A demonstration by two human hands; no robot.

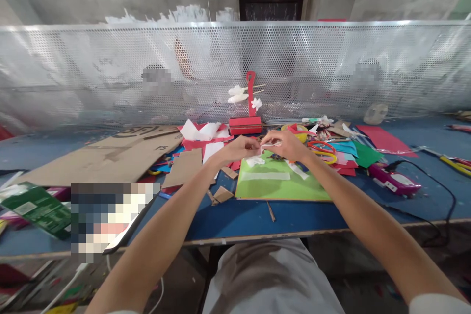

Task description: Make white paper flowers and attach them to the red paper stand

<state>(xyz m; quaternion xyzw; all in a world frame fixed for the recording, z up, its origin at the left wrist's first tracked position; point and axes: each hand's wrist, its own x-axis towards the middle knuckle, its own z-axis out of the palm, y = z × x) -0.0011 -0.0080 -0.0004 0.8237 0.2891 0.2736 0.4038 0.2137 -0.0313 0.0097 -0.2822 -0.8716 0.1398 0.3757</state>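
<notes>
My left hand [239,148] and my right hand [285,145] meet over the far edge of a green sheet [281,184] on the blue table [257,218]. Both pinch a small piece of white paper [265,145] held between them. More white paper scraps [255,161] and a white strip [265,175] lie on the green sheet just below the hands. Behind the hands stands a red paper stand [247,117] with white paper flowers [237,93] on it.
Brown cardboard [106,157] covers the left of the table, with smaller cardboard pieces [184,167]. Coloured paper and scissors [324,151] pile up on the right, next to a purple glue gun [393,180] with a black cord. A perforated metal screen [110,68] closes the back.
</notes>
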